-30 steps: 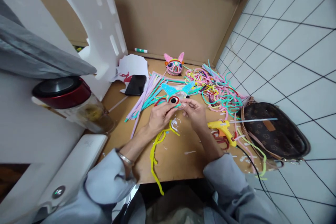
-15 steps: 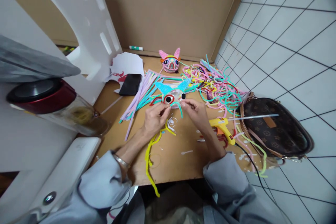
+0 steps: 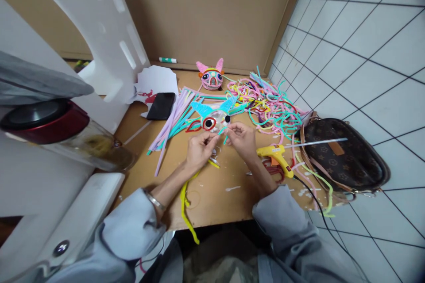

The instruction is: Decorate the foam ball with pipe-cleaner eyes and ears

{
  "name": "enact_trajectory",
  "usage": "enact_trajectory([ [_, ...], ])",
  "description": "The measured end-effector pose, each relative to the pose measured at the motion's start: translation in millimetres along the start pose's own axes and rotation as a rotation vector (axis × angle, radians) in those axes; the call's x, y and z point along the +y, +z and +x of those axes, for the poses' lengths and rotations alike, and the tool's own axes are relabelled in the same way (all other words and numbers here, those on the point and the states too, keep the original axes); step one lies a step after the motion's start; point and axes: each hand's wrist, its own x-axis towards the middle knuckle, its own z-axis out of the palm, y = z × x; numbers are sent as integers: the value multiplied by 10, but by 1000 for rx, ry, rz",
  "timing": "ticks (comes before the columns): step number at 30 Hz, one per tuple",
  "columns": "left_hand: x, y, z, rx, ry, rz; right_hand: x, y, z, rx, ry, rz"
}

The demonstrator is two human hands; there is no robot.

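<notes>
In front of me on the table is a craft animal head (image 3: 217,116) with blue fuzzy ears, black-and-white eyes and a red ring round one eye. My left hand (image 3: 200,152) pinches one end of a short teal pipe cleaner (image 3: 222,131) just below the face. The fingers of my right hand (image 3: 241,140) close on the same pipe cleaner from the other side, and its short end hangs down. Whether my fingertips also touch the head I cannot tell. A yellow pipe cleaner strand (image 3: 183,199) trails under my left wrist to the table edge.
A yellow glue gun (image 3: 278,155) with a cord lies right of my right forearm, beside a brown handbag (image 3: 345,159). Behind are a finished-looking pink head (image 3: 211,78), tangled pipe cleaners (image 3: 272,106), straight ones (image 3: 172,119) and a phone (image 3: 161,106). A glass bottle (image 3: 96,137) stands left.
The teal pipe cleaner, which arched down with a long free end, now lies bent between my fingertips. My hands have come a little closer together. The whole view has shifted slightly.
</notes>
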Motion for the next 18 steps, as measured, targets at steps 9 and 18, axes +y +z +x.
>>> enact_trajectory([
  [9,-37,123,31,47,-214,-248,65,-45,129,-34,71,159],
  [18,-9,186,41,103,-358,-360,203,-16,157,47,-115,-67],
])
